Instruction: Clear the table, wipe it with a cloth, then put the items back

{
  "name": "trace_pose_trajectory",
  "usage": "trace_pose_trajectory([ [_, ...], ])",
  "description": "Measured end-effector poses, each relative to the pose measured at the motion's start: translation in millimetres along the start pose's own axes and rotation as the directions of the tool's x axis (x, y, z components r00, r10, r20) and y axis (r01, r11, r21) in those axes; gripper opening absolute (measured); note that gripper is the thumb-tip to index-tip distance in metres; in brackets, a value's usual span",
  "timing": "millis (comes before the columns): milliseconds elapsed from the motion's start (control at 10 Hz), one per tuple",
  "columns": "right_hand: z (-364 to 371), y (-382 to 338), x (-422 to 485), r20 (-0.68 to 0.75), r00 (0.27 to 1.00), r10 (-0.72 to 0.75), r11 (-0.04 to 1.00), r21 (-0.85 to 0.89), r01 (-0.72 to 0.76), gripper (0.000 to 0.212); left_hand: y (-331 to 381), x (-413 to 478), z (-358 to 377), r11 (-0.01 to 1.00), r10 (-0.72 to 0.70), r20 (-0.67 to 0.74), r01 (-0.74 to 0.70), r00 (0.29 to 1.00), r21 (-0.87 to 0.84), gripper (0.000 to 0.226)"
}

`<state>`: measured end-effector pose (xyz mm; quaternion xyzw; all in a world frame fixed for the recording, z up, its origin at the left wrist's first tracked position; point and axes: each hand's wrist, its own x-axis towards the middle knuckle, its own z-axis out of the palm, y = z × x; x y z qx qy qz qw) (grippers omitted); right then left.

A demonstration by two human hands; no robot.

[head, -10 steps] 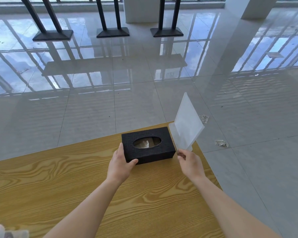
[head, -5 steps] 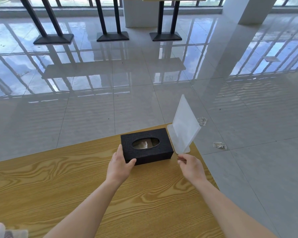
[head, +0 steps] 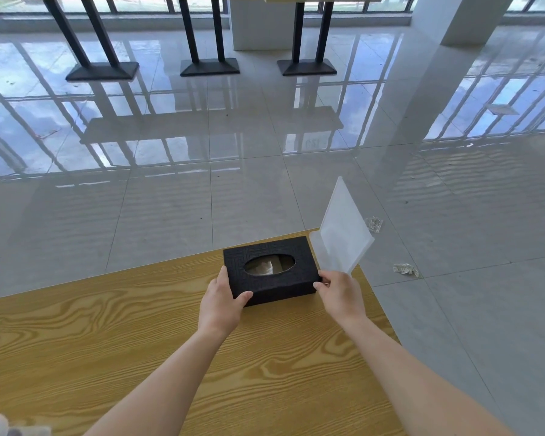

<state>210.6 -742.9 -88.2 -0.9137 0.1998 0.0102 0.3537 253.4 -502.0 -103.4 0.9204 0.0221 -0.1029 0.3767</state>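
Observation:
A black tissue box [head: 265, 286] with an oval opening lies near the far right corner of the wooden table [head: 123, 328]. My left hand [head: 221, 302] grips its near left corner, thumb on the front side and fingers along the left end. My right hand [head: 340, 294] holds the box's near right corner, thumb against the front edge. A clear acrylic sign stand [head: 343, 234] stands upright on the table corner just behind my right hand, apart from it.
The table's far edge and right edge run close by the box and stand. A blurred white and orange object [head: 0, 426] shows at the bottom left. Scraps of crumpled wrapper [head: 405, 269] lie on the glossy tiled floor. Black table bases [head: 210, 66] stand farther back.
My right hand let go of the acrylic stand, which now stands on the table corner, and moved left onto the box's right end. My left hand stayed on the box.

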Motion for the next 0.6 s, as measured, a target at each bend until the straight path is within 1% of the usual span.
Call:
trace_pose_trajectory([
  [200,0.7,-0.5,2.9,-0.012,1.0,-0.014,1.0,-0.008,0.014,0.02,-1.2,1.5,0.1,1.0,0.007,-0.003,-0.007,1.0,-0.008,0.059],
  [400,-1.1,-1.0,0.5,0.017,1.0,-0.007,1.0,0.002,0.007,0.025,0.5,0.1,0.5,1.0,-0.017,0.011,0.017,1.0,-0.005,0.067],
  [500,-2.8,-1.1,1.6,0.063,0.998,0.004,1.0,-0.008,-0.003,0.027,0.1,-1.6,-1.3,1.0,-0.023,0.027,0.022,0.999,0.022,0.072],
  [600,-4.7,-4.2,-0.7,0.091,0.996,-0.002,0.999,-0.037,0.005,0.015,1.3,-3.3,-7.2,0.995,-0.031,0.035,0.028,0.999,0.098,0.077],
])
